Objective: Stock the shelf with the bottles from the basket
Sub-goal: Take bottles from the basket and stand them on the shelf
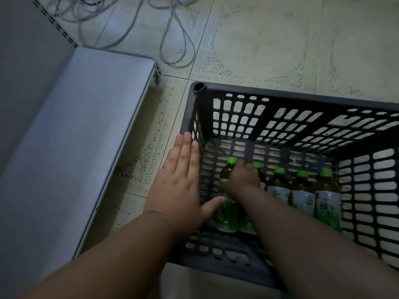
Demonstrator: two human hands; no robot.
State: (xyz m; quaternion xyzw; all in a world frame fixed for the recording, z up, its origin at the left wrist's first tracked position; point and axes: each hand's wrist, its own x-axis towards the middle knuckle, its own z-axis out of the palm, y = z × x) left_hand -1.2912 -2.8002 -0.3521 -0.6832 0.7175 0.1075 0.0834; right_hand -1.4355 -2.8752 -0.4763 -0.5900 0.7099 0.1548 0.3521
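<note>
A dark grey slatted basket point(280, 93) stands on the tiled floor. Several green-capped tea bottles lie side by side on its bottom. My right hand point(240, 180) reaches down inside and is closed around the leftmost bottle point(226, 171), just below its cap. Three more bottles point(302, 190) lie to the right of it. My left hand point(181, 180) lies flat and open over the basket's left rim, fingers stretched forward, thumb pointing into the basket. The white shelf point(64, 137) board runs along the left, bare.
Grey cables point(172, 39) loop on the floor beyond the shelf. A strip of tiled floor point(155, 130) separates the shelf's edge from the basket. The shelf's slotted upright point(56, 24) rises at the top left.
</note>
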